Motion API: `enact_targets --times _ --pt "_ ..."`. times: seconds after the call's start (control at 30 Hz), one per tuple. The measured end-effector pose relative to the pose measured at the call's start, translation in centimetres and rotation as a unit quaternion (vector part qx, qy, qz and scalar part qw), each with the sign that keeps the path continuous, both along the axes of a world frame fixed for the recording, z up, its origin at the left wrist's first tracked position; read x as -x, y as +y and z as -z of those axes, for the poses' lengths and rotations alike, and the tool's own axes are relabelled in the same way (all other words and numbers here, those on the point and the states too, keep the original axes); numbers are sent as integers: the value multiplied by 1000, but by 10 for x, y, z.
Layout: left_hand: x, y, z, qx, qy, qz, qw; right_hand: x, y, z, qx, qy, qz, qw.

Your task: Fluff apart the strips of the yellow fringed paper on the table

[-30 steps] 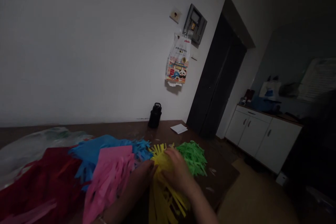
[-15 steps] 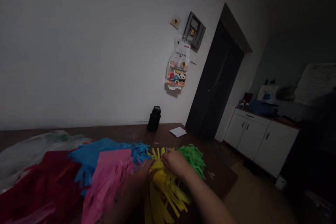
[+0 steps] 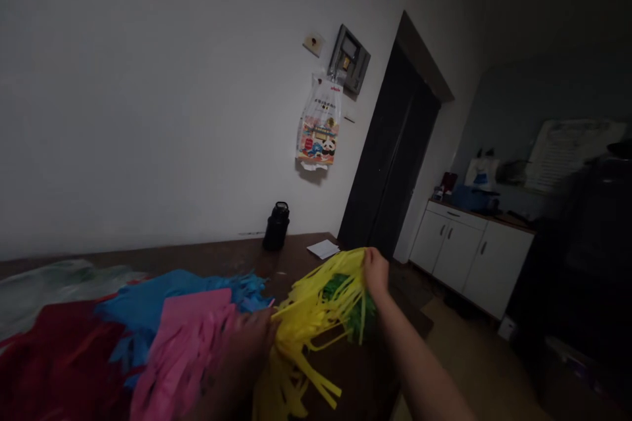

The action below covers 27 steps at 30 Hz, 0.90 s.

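A bundle of yellow fringed paper (image 3: 316, 296) is stretched between my hands, its strips hanging loose. My left hand (image 3: 259, 335), dark and partly blurred, is closed on the gathered part of the bundle. On the right, my right hand (image 3: 376, 273) pinches the far ends of the strips and holds them up and outward. Green shredded paper (image 3: 363, 316) lies behind the yellow strips and is partly covered by them. Beside my left hand are pink fringed paper (image 3: 185, 335) and blue fringed paper (image 3: 172, 293).
Dark red paper (image 3: 64, 355) and a clear plastic bag (image 3: 59, 289) lie at the left of the brown table (image 3: 340, 375). A black bottle (image 3: 276, 226) and a white paper (image 3: 322, 249) are near the wall. A printed bag (image 3: 319, 125) hangs above.
My right hand has moved right and slightly up, away from my left, drawing the yellow strips out across the green paper. The view has shifted a little to the right.
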<state>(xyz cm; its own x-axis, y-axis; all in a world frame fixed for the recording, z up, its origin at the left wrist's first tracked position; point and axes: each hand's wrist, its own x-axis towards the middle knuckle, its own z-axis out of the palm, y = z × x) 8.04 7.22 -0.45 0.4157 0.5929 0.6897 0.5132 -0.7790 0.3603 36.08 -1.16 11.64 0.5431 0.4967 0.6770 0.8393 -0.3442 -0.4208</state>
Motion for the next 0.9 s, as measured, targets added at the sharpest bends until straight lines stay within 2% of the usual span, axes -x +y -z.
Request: enact_targets --times 0.13,0.2,0.3,0.37,0.47,0.53,0.63,0.7,0.83,0.9 --pt "4 18 2 116 -58 -41 991 -40 -45 -24 -126 13 36 991" --pt "4 27 2 138 -91 -59 984 -40 -68 -33 -162 0 21 987" --pt "1 25 -7 107 -126 -59 984 -16 -99 -39 -165 -39 -46 984" --pt "-5 5 -20 61 -134 -24 989 10 -115 -37 -136 -74 -109 982" --pt "-17 -45 -46 -9 -134 56 989 58 -131 -31 -77 -168 -201 962" --pt "-22 -78 -65 -48 -130 116 984 90 -138 -27 -33 -319 -238 917" --pt "-19 -105 -89 -19 -68 192 979 134 -143 -24 -22 -441 -252 861" --pt "-6 -107 -98 20 -36 201 979 155 -146 -22 -32 -453 -263 851" --pt "48 -100 -101 126 -4 205 971 177 -151 -13 17 -394 -313 864" --pt "82 -103 -98 189 4 208 960 182 -152 -4 -20 -341 -359 868"
